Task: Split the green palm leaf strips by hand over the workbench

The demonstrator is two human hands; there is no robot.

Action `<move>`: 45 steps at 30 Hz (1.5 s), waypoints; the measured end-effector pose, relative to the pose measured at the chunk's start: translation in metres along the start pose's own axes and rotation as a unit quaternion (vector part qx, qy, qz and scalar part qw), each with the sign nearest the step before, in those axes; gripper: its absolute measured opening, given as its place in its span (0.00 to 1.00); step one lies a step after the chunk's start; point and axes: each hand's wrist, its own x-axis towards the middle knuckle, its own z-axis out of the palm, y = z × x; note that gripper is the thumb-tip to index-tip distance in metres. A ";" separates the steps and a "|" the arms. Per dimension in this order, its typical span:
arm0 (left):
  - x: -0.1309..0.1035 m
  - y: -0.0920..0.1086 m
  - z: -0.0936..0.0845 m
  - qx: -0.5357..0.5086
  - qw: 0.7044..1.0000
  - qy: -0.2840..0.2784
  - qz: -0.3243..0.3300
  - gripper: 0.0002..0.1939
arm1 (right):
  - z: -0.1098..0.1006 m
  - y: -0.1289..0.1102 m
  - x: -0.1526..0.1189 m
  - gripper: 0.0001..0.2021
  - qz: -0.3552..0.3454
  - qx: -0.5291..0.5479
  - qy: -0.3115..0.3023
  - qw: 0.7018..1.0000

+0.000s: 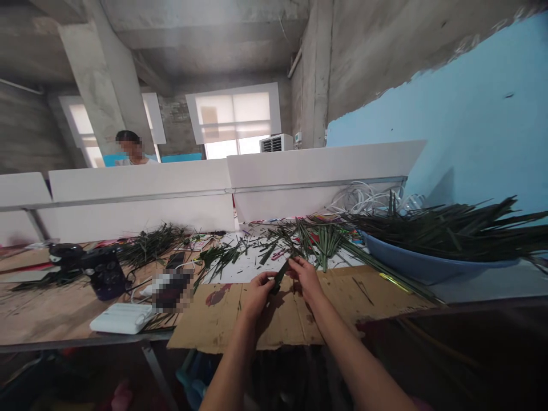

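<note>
A short dark green leaf piece [279, 276] is held between my two hands, above a stained cardboard sheet [201, 322] at the table's front edge. My left hand [259, 290] pinches its lower end with thumb and fingers. At the upper end, the fingers of my right hand [305, 276] are closed on the same leaf. Just beyond my hands, cut green leaf strips [327, 242] lie in loose bunches on a white surface.
On the right, a blue basin [398, 256] is heaped with long leaves. A white box [122, 318], a dark mug [103, 274] and a leaf pile [149, 245] stand left. White panels [141, 188] cross behind; a person [131, 149] is beyond them.
</note>
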 end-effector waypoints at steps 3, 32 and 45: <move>0.000 0.001 -0.001 -0.001 1.000 0.006 0.008 0.17 | 0.005 -0.003 -0.007 0.18 0.013 -0.020 -0.065 0.998; 0.013 -0.014 -0.016 -0.085 0.991 0.107 0.006 0.17 | 0.017 -0.008 -0.028 0.25 -0.205 -0.263 -0.215 0.918; 0.014 -0.017 -0.018 -0.127 0.985 0.116 0.008 0.16 | 0.018 -0.010 -0.032 0.16 -0.216 -0.319 -0.235 0.892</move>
